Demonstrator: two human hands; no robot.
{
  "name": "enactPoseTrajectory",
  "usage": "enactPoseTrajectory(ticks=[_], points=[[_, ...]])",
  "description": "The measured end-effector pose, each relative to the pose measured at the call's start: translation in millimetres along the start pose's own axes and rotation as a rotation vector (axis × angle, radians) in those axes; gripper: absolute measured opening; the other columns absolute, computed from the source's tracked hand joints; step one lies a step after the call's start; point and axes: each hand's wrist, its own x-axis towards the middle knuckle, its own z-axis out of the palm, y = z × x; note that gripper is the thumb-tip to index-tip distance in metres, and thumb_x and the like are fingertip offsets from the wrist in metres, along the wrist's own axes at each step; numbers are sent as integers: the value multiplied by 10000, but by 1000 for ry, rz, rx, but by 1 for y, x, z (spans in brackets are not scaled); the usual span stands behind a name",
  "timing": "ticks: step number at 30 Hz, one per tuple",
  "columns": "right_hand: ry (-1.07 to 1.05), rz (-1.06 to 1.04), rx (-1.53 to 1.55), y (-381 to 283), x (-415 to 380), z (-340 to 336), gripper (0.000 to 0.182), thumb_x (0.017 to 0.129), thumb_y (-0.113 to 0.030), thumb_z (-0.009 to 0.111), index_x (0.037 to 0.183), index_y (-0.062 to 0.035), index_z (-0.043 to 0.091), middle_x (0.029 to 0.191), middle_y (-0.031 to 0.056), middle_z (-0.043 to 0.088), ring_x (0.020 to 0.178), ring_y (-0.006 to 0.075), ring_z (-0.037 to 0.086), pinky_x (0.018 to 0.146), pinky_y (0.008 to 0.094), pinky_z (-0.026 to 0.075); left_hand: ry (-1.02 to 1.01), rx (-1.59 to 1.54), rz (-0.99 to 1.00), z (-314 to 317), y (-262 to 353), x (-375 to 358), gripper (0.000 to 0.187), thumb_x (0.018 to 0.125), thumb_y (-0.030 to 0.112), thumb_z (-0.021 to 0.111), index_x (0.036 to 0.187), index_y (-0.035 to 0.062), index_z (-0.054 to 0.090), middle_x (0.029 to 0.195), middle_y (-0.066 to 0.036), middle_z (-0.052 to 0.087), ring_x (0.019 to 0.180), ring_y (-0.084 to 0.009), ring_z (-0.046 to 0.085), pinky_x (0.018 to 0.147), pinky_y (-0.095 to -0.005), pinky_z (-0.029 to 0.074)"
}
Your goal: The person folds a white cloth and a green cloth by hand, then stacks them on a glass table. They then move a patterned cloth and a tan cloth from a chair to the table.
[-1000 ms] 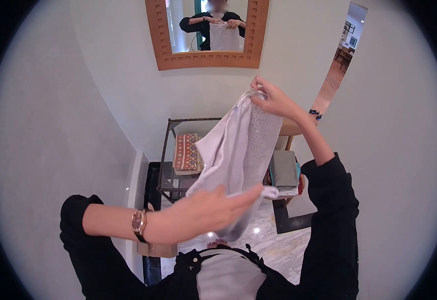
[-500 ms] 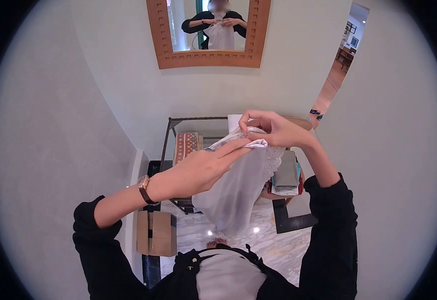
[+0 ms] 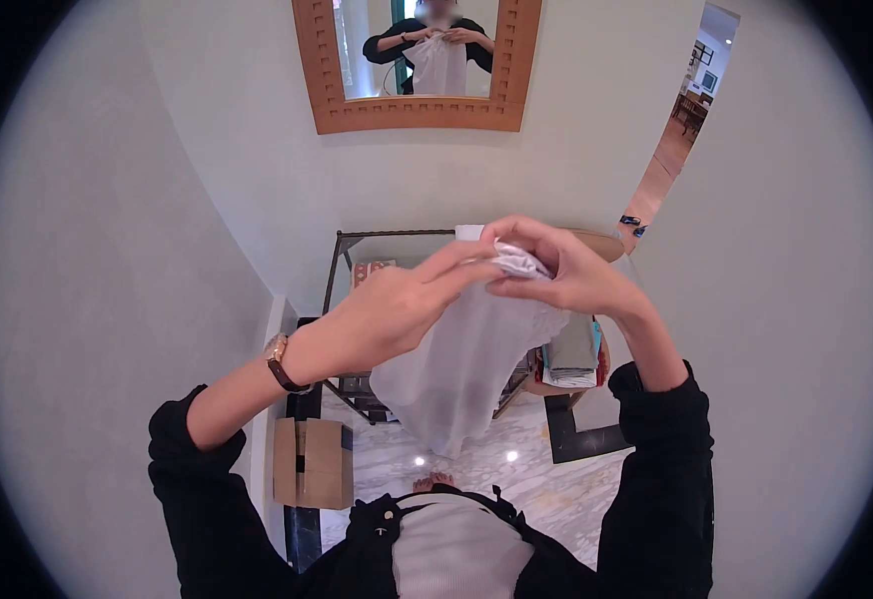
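Observation:
A thin white cloth with a lace edge (image 3: 446, 364) hangs down from between my hands, its top bunched at my fingers. My left hand (image 3: 382, 309) pinches the gathered part from the left, with the fingers stretched toward the right hand. From the right, my right hand (image 3: 561, 270) curls its thumb and fingers around the bunched end. The fingertips of both hands nearly meet there. Below, the loose part of the cloth drapes in front of a metal-framed glass table and hides much of it.
The glass table (image 3: 397, 236) stands against the wall, with a patterned orange fabric (image 3: 372, 270) on it. Folded cloths (image 3: 571, 354) are stacked on a round wooden surface at right. A cardboard box (image 3: 314, 464) sits on the marble floor (image 3: 546, 509). A wood-framed mirror (image 3: 417, 118) hangs ahead.
The top of the cloth has become more bunched between my hands. My left hand has shifted slightly up, and my right fingers have closed around the gathered end.

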Motion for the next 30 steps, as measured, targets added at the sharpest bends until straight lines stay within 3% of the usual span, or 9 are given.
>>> enactPoseTrajectory(ticks=[3, 6, 9, 12, 15, 18, 21, 27, 30], points=[[44, -18, -47, -1, 0, -18, 352, 869, 25, 654, 1194, -52, 543, 1046, 7, 618, 974, 73, 572, 858, 222, 454, 206, -300, -66, -13, -7, -1, 463, 891, 54, 611, 1320, 48, 435, 1384, -116, 421, 905, -233, 635, 717, -333, 563], [148, 12, -1, -13, -3, -29, 388, 818, 77, 659, 1175, -22, 542, 1113, 0, 577, 1011, 82, 569, 915, 236, 441, 26, -622, -310, -37, 0, -11, 408, 884, 145, 676, 1234, 16, 511, 1256, -123, 506, 930, -201, 615, 752, -337, 560], [186, 41, 15, -14, -9, -45, 393, 804, 104, 642, 1166, -15, 545, 1125, 4, 570, 1026, 75, 562, 929, 225, 435, -480, -579, -264, -32, -27, -28, 325, 853, 224, 726, 1049, -2, 596, 1049, -96, 593, 913, -228, 609, 808, -364, 537], [162, -16, -42, -12, -10, -50, 358, 837, 58, 646, 1174, -17, 552, 1102, 7, 592, 1013, 71, 572, 912, 220, 447, -258, -141, -239, -40, -30, -44, 268, 838, 249, 732, 909, 13, 628, 877, -88, 612, 946, -239, 587, 965, -419, 437], [180, -22, -109, -16, -11, -57, 330, 865, 35, 635, 1179, -26, 557, 1085, 10, 606, 999, 66, 579, 897, 218, 455, -64, 456, -135, -74, -18, -43, 255, 817, 239, 734, 920, 29, 633, 885, -93, 630, 959, -236, 568, 1006, -426, 338], [228, -76, -116, -29, -5, -64, 307, 879, 34, 621, 1172, -35, 562, 1083, 6, 608, 991, 65, 578, 893, 217, 456, -50, 545, -201, -98, 3, -33, 219, 807, 189, 728, 952, 51, 641, 906, -85, 638, 984, -218, 555, 969, -403, 314], [249, -190, -275, -44, 0, -75, 283, 889, 30, 615, 1158, -43, 570, 1087, -4, 605, 987, 65, 574, 888, 215, 457, 124, 792, -112, -114, 6, -33, 219, 795, 166, 739, 956, 61, 634, 901, -70, 636, 964, -235, 550, 897, -391, 333], [387, -390, -512, -60, 20, -83, 244, 947, -81, 593, 1189, -53, 587, 1077, -33, 603, 964, 60, 544, 861, 214, 441, 417, 956, 172, -138, -14, -24, 253, 797, 171, 740, 978, 48, 613, 890, -80, 622, 950, -233, 540, 880, -376, 357], [319, -455, -615, -69, 27, -91, 267, 960, -112, 583, 1216, -39, 557, 1111, -16, 595, 1025, 59, 551, 914, 222, 438, 395, 866, 38, -151, -21, -28, 306, 771, 123, 769, 1018, 19, 624, 983, -94, 639, 1031, -275, 538, 926, -407, 380]])
